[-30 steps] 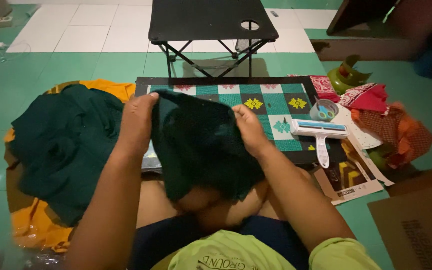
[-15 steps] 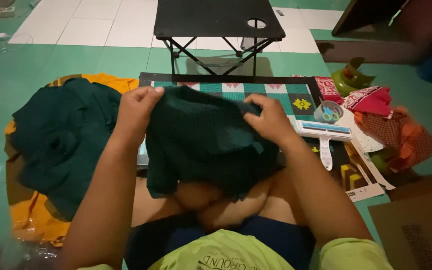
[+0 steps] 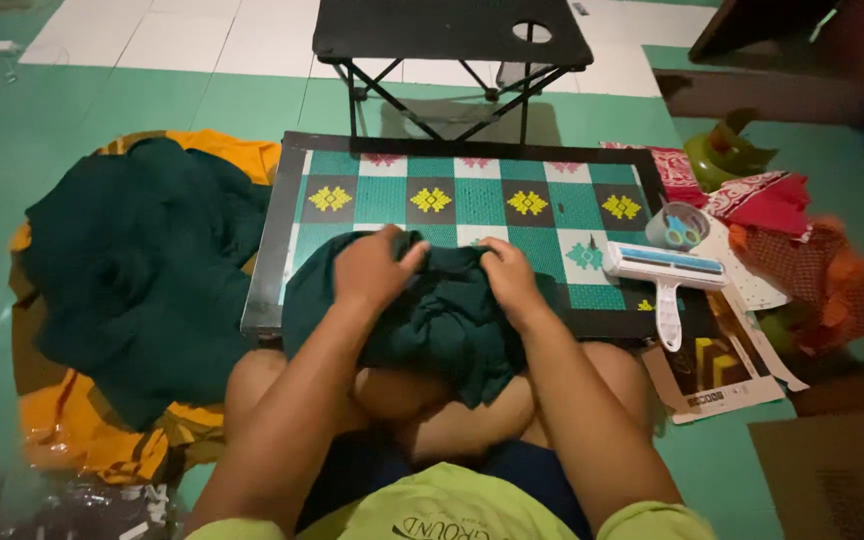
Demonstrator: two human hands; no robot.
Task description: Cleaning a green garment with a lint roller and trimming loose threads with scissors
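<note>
My left hand (image 3: pixel 374 268) and right hand (image 3: pixel 508 280) clamp bunched dark green cloth (image 3: pixel 432 320) against near edge of patterned board (image 3: pixel 472 200), lap supporting overhang; lint roller (image 3: pixel 664 272) at right edge.

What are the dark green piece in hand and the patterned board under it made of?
Dark green piece: looks like soft knit or woven fabric, matte; it bunches and drapes in folds under both hands. Patterned board: rigid, flat, dark-edged; its checkered top looks woven or textured, possibly plastic matting. Unclear.
</note>
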